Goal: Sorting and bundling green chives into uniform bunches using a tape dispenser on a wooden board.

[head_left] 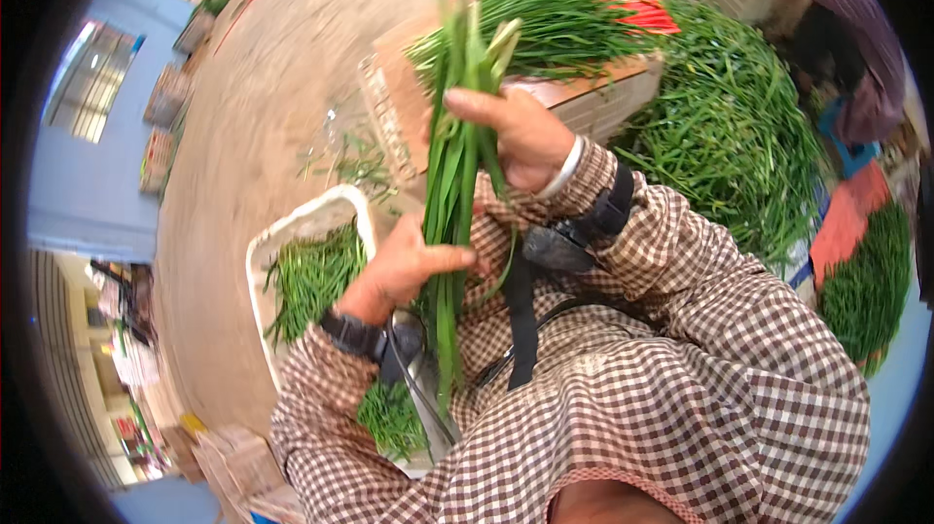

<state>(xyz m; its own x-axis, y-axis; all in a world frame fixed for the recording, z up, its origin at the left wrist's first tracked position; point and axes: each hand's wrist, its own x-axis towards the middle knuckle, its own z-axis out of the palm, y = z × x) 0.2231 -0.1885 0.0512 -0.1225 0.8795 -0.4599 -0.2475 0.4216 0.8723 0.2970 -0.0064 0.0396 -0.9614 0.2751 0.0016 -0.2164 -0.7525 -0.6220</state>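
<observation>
A bunch of long green chives (449, 193) stands nearly upright in front of my chest, with its pale stem ends up and its leaf tips hanging down. My right hand (525, 140) closes round the upper part, its thumb lying across the stalks. Lower down, my left hand (404, 266) grips the leaves, thumb in front. The fingers behind the bunch are partly hidden. One loose leaf bends away below my right hand. Just beyond my hands, a larger heap of chives (555, 18) lies on a board over a crate (384, 106).
Red strips (642, 8) lie beside the heap. A big loose pile of chives (725, 125) spreads to the right. At left stands a white basin (255, 261) with cut greens. Another person's sleeve (866, 47) shows far right, near a red cloth (846, 222). Scraps litter the floor.
</observation>
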